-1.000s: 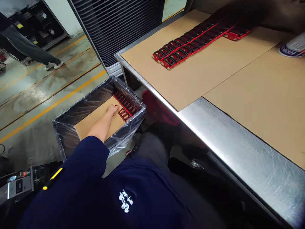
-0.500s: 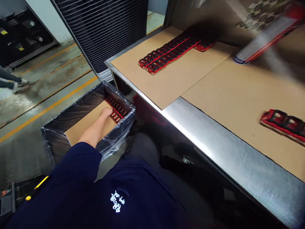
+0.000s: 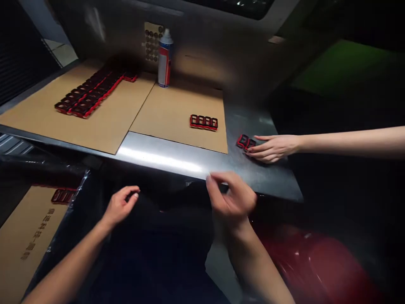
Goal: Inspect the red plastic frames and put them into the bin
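My left hand [image 3: 123,204] hangs in front of the table edge, thumb and fingers loosely bent and apart, holding nothing. Slightly blurred, my right hand [image 3: 232,195] is just before the metal edge, its fingers loosely curled with a gap behind the thumb and nothing visible in them. On the near cardboard sheet [image 3: 177,105] lies a red-and-black strip of frames [image 3: 204,122]. Farther right, another person's hand [image 3: 272,147] touches a similar short red-and-black strip [image 3: 243,141] on the bare metal.
Several red-and-black strips [image 3: 91,93] lie on the left cardboard sheet [image 3: 107,137]. A spray can [image 3: 164,63] stands at the back. Lower left, a plastic-lined box [image 3: 80,185] holds printed cardboard [image 3: 38,215] and another strip [image 3: 63,195]. Red plastic [image 3: 319,261] is at lower right.
My view has swung right. My left hand has left the box and now hangs before the table. My right hand and the other person's hand have come into view.
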{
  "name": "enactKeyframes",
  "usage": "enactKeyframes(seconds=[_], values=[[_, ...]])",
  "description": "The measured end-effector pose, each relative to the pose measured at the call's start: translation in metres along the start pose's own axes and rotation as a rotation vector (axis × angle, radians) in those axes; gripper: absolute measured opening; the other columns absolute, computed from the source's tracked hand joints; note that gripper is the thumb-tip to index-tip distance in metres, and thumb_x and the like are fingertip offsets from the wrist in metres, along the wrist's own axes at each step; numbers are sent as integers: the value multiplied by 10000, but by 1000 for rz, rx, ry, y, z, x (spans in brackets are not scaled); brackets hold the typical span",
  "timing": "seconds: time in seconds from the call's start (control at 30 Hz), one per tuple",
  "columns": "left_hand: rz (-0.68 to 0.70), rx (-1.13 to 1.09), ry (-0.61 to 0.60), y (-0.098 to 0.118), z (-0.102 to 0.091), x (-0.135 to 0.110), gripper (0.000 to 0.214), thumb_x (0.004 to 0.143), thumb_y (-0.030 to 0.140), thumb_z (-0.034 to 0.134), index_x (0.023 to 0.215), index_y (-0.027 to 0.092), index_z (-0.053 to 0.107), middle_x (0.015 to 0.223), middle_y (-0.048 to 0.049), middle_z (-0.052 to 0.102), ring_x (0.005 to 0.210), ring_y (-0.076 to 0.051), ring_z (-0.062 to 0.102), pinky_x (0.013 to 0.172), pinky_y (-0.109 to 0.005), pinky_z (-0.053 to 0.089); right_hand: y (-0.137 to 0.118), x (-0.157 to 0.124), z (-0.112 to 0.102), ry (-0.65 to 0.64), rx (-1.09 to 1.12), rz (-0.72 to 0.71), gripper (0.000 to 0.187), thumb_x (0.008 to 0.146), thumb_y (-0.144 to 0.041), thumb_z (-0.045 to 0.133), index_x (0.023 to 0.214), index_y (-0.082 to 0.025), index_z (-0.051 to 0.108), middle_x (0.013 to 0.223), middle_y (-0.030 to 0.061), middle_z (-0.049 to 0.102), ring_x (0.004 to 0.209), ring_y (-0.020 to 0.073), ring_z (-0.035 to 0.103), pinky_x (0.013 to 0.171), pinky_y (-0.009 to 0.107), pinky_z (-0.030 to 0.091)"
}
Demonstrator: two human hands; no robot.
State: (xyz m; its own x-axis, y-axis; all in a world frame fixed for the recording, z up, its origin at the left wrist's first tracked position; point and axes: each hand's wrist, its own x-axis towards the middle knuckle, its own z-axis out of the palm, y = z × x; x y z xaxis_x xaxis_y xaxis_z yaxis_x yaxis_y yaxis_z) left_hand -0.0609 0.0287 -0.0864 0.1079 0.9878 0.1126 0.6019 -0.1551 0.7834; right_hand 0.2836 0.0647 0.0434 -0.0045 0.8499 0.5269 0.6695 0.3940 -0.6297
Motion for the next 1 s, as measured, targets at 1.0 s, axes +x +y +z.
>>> enactKeyframes(seconds=[1.0], values=[[-442,-945,-217,101,63,-20,637,763,475,820,1330,274,609,1365,-137,637,1166,-292,677,922,-427,594,22,-17,24,84,-395,221,111,883,-349,695,924,-253,731,1099,116,660,1128,315,564,1019,490,502]])
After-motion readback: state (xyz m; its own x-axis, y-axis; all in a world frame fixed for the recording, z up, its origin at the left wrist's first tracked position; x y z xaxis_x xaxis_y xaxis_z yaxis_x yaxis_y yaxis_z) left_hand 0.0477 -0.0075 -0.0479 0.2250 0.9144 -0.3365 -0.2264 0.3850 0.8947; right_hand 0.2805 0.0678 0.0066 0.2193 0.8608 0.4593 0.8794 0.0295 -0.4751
